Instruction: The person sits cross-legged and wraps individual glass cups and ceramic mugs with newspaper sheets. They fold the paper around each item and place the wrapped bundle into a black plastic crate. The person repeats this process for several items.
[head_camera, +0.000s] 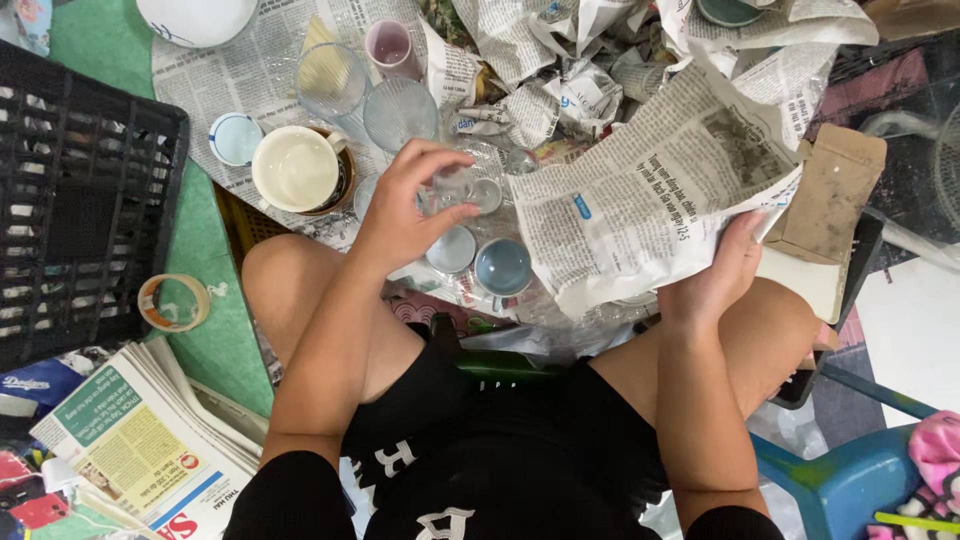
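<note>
At the bottom of the frame are my knees and black shorts, with a stack of folded newspapers (140, 440) on the floor at lower left and the corner of a blue plastic stool (840, 480) at lower right. A roll of tape (174, 302) lies on the green mat just left of my knee, beside the black plastic crate (80, 190) that fills the left edge.

My right hand (722, 268), right of centre, pinches the lower edge of a sheet of newspaper (640, 195) that spreads up and across toward the upper right. My left hand (405, 205), at centre, is curled with its fingertips closed around a small clear glass (452, 185), which stands among the other drinkware. The two hands are well apart.

Just below that glass sit two small cups seen from above, one pale (452, 250) and one blue inside (503, 266); both look empty. To the left of my left hand is a cream mug (297, 168), empty, resting inside a brown rim, and a small blue-rimmed cup (235, 138) beside it. Farther up stand two clear tumblers (400, 112) and a pink-lined cup (390, 45), all empty as far as I can tell. A white bowl (197, 18) is cut off by the top edge.

Crumpled newspaper (560, 60) crowds the upper middle. A brown cardboard piece (830, 190) lies at right. The only bare floor is the green strip (215, 260) between crate and knee.
</note>
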